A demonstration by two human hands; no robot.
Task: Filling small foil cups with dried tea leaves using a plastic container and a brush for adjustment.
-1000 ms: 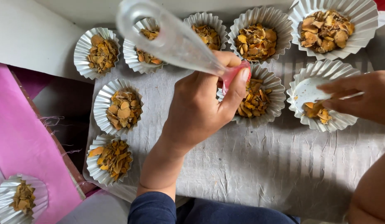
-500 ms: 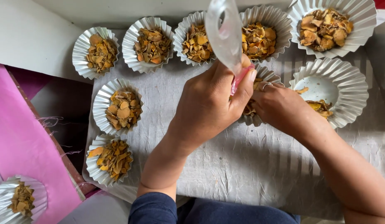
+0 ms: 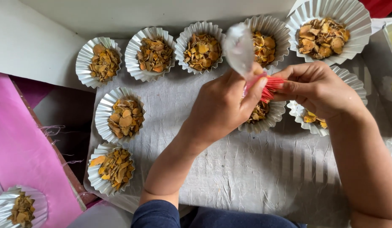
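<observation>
- A pink sheet [image 3: 18,147] fills the far left, with one silver pleated cup [image 3: 20,207] of orange-brown flakes at its lower corner, cut by the frame edge.
- On the crinkled grey liner [image 3: 246,177], two filled cups [image 3: 120,116] stand one above the other along its left edge, nearly touching each other.
- A row of filled cups [image 3: 153,54] runs along the liner's top edge, rims close or touching; the largest cup [image 3: 326,31] sits top right.
- The liner's lower middle is bare from the left cups to the forearms.
- The left hand [image 3: 221,107] is pinched shut on a clear plastic bag [image 3: 239,48], gripping its gathered neck, with the bag bulging upward over the top row.
- A red pleated wrapper [image 3: 269,86] sits between both hands, above a filled cup [image 3: 263,116].
- The right hand [image 3: 318,88] is closed with fingertips on the red wrapper, meeting the left hand there.
- A nearly empty cup [image 3: 310,120] lies partly under the right hand.
</observation>
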